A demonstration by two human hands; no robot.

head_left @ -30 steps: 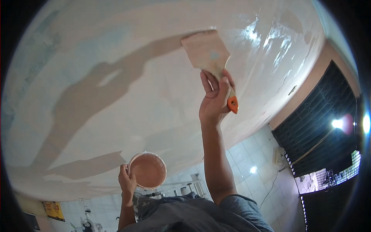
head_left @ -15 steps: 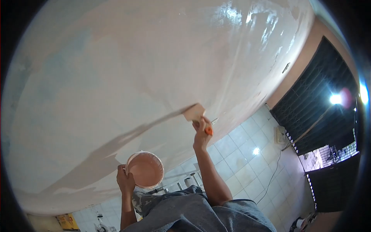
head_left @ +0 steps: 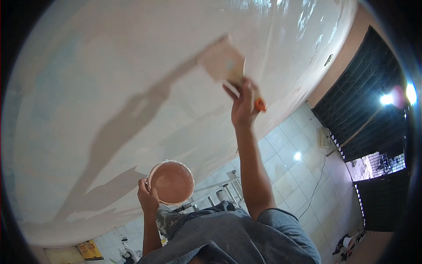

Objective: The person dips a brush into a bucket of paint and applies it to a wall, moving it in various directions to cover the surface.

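Observation:
My right hand (head_left: pixel 245 103) grips the handle of a wide paintbrush (head_left: pixel 223 61), whose orange handle end sticks out below my fingers. The brush's broad, pinkish bristle end is at the wall (head_left: pixel 101 57), slightly blurred, with a dark shadow stretching left from it. Lower down, my left hand (head_left: pixel 148 198) clasps the left side of a round bucket (head_left: pixel 172 162), thumb at the rim. Inside the bucket is pinkish-brown paint (head_left: pixel 171 184). The wall shows pale pink and bluish patches, with shiny wet-looking streaks at the upper right.
Below my body are metal ladder rungs (head_left: pixel 223 196). White floor tiles (head_left: pixel 288 163) spread to the right, crossed by a thin cable (head_left: pixel 317 189). A bright lamp (head_left: pixel 386 99) on a pole stands before a dark folding gate (head_left: pixel 351 94). A yellow package (head_left: pixel 90 250) lies lower left.
My right hand and the paintbrush have moved up along the wall and slightly right. The bucket in my left hand appears a little higher and farther right as the view shifts.

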